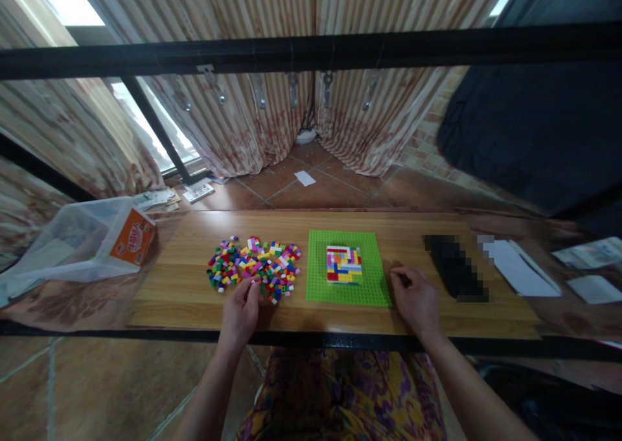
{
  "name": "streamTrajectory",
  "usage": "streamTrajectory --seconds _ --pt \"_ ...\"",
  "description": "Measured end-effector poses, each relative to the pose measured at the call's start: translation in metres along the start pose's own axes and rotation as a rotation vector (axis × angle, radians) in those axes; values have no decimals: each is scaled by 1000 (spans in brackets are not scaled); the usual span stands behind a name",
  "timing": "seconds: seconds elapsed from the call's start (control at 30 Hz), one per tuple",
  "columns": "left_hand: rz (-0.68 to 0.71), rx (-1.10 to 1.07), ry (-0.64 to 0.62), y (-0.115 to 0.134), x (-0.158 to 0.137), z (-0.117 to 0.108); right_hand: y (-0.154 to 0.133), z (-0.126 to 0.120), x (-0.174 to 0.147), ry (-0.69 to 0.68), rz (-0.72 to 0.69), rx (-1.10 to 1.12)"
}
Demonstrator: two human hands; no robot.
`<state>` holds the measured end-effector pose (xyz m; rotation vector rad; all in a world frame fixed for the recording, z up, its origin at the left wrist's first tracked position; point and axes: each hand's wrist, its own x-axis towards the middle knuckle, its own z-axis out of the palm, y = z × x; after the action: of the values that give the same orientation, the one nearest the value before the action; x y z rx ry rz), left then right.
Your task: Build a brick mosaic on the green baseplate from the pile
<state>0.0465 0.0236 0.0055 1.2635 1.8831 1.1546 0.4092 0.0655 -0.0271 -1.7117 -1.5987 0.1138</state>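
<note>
My left hand (240,310) is at the near edge of a loose pile of toy bricks (265,258) in many colours, thumb and forefinger pinched. A tiny pinkish brick (253,283) seems to show between those fingertips. Right of the pile lies a green studded baseplate (318,292), bearing a low, roughly square block of joined bricks (345,264) in red, yellow, blue, white and purple. My right hand (415,298) rests just beyond the baseplate's right edge with its fingers curled together; whatever they may hold is hidden.
The wooden tabletop (170,285) carries a black, partly pixelated object (454,269) at right, near white papers (525,269). A clear plastic bin (92,234) with an orange label stands left. A dark metal bar (311,51) crosses ahead, before striped curtains (233,124).
</note>
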Motion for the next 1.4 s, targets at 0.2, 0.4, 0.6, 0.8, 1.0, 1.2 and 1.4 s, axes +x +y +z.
streamTrajectory --seconds 0.2,0.4,0.6,0.8,1.0,1.2,1.4 --pt "-136 -314 16 7 -4 -5 3 2 0 10 -2 4" --pt "-74 -315 18 22 -14 -2 2 2 0 20 -5 11" --pt "34 -333 -133 43 -19 23 1 1 0 13 6 -1" --pt "98 -377 -274 56 -20 48 0 2 0 20 -4 24" --pt "265 -121 -313 63 -15 61 -2 2 0 20 8 38" --pt "427 142 -289 72 -6 77 0 3 0 18 14 43" --pt "570 93 -205 75 2 102 1 4 0 24 8 38"
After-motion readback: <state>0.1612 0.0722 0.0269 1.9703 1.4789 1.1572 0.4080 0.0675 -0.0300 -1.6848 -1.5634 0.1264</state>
